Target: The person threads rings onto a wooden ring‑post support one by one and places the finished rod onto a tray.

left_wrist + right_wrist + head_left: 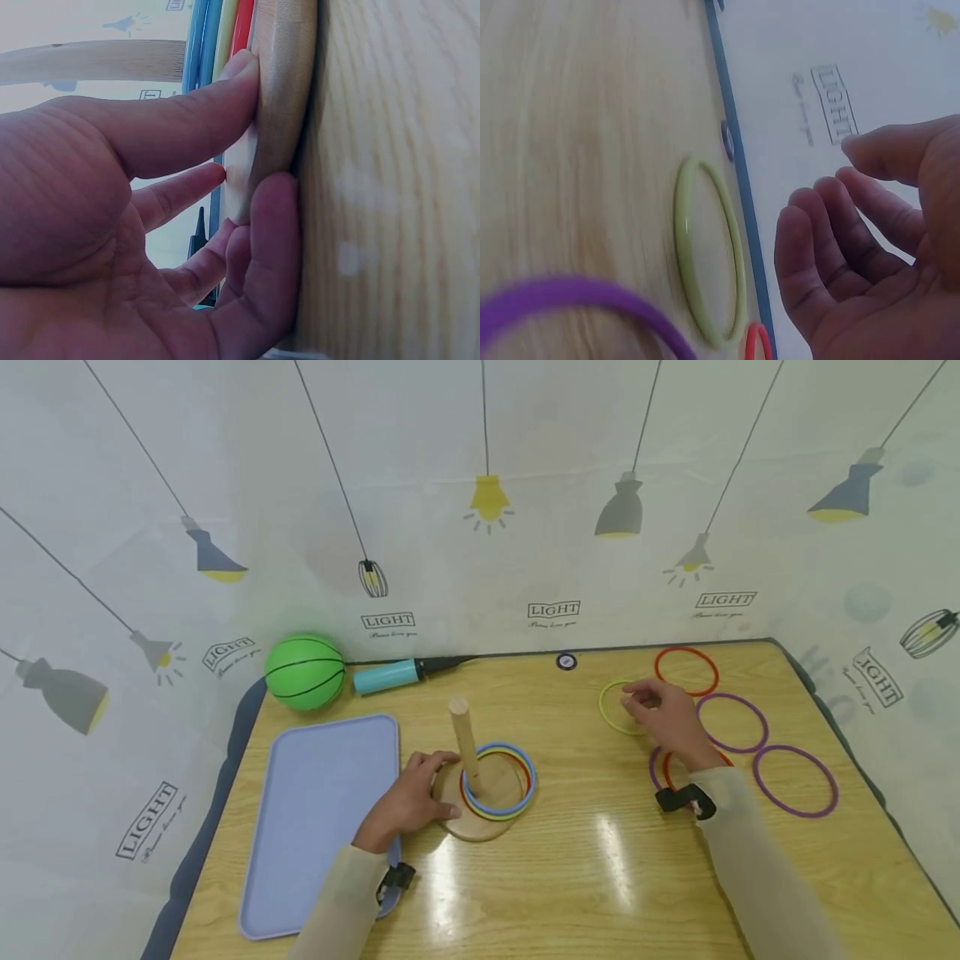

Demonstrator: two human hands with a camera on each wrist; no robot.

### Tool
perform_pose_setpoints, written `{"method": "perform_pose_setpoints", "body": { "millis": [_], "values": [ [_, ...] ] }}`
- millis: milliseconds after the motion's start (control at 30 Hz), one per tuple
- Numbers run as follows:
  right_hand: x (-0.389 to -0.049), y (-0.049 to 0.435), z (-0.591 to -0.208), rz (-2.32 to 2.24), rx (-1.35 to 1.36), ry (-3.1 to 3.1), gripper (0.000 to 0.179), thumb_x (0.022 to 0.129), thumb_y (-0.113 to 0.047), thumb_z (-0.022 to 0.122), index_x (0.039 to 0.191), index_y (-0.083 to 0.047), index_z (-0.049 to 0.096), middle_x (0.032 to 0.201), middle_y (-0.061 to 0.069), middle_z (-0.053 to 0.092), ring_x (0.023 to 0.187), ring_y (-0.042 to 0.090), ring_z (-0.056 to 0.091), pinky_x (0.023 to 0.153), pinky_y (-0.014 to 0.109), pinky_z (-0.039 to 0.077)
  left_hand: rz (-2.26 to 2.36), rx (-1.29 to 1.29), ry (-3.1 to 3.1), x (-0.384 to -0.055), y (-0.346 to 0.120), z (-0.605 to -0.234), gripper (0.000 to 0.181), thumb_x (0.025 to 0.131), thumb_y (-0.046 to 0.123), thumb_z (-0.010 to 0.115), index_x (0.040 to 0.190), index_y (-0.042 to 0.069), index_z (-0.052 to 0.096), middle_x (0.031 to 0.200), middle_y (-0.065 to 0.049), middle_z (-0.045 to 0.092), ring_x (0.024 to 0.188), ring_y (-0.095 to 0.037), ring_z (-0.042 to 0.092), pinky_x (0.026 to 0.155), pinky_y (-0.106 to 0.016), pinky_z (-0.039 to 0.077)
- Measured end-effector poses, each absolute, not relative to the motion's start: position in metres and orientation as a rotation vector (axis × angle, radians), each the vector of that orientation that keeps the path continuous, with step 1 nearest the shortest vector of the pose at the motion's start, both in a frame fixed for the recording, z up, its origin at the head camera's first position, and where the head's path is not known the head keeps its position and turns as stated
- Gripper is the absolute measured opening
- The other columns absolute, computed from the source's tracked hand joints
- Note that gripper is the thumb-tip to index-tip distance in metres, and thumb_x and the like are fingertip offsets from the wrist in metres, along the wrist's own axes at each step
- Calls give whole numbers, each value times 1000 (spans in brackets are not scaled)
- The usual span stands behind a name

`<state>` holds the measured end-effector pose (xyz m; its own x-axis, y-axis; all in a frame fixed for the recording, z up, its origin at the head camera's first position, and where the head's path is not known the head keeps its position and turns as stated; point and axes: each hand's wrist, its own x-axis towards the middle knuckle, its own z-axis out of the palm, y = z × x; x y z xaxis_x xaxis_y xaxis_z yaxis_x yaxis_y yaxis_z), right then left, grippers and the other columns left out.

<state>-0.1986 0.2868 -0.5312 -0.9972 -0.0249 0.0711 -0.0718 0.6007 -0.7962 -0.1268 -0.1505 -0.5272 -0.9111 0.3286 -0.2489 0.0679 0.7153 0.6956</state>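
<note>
My left hand (408,797) holds the edge of a round wooden base (476,832), thumb on its upper face and other fingers along the rim in the left wrist view. A wooden peg (464,739) stands up from the base. Stacked around it lie a blue ring (535,775), a yellow one and a red one. Over on the right, my right hand (671,718) hovers with loosely bent fingers and nothing in them. Below it, a yellow-green ring (684,232) lies flat on the table, partly covered by the hand in the head view.
Several purple and red rings, one a purple ring (835,785), lie around the right forearm. At left is a lavender tray (322,827). Behind it sit a green ball (304,672) and a blue hand pump (386,677). A small dark disc (566,662) lies by the back edge.
</note>
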Motion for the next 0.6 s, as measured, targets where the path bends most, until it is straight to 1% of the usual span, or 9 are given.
{"method": "perform_pose_setpoints", "body": {
  "millis": [100,200,267,333,367,433,500,600],
  "values": [
    [-204,299,-531,1313,53,-2755,35,104,-30,69,127,-4,72,106,14,72,84,13,67,70,19,51,1013,309,2569,-127,-151,-527,75,83,18,92,149,19,56,122,-15,51,105,-28,52,95,-54,48],
    [-209,310,-531,1249,23,-2761,36,105,-27,67,130,-1,70,111,18,73,95,23,69,78,22,50,1009,310,2571,-127,-151,-527,75,84,18,92,149,19,56,123,-15,51,106,-28,52,96,-54,48],
    [-212,316,-531,1230,-11,-2779,38,105,-24,66,134,0,67,117,21,71,104,32,67,87,30,52,1009,311,2574,-127,-151,-528,75,84,18,92,149,19,56,123,-15,51,107,-28,52,97,-54,48],
    [-214,321,-531,1228,-50,-2809,40,105,-22,64,137,2,65,124,25,69,113,38,65,95,42,52,1011,311,2571,-127,-151,-528,74,84,18,91,149,20,56,123,-15,51,107,-28,52,97,-54,48],
    [-215,324,-532,1235,-72,-2828,41,106,-21,64,139,2,63,127,26,68,117,41,64,98,48,51,1014,310,2570,-128,-151,-528,74,84,17,91,149,19,56,123,-15,51,107,-28,52,97,-54,48],
    [-217,328,-534,1231,-100,-2869,43,106,-20,63,142,2,61,132,28,65,122,43,62,103,55,49,1016,309,2565,-128,-151,-528,74,84,17,91,149,19,56,123,-15,51,107,-28,52,97,-54,48],
    [-218,330,-535,1219,-107,-2901,45,105,-19,62,143,4,60,134,29,64,123,45,61,105,59,48,1020,305,2559,-128,-151,-528,75,84,17,91,150,19,56,124,-15,51,108,-29,52,98,-54,47],
    [-219,332,-537,1183,-93,-2941,45,104,-18,63,143,5,60,134,30,64,122,46,62,104,60,49,1024,300,2556,-127,-151,-529,75,84,17,91,149,19,56,124,-15,51,109,-29,52,98,-54,47]
  ]
}}
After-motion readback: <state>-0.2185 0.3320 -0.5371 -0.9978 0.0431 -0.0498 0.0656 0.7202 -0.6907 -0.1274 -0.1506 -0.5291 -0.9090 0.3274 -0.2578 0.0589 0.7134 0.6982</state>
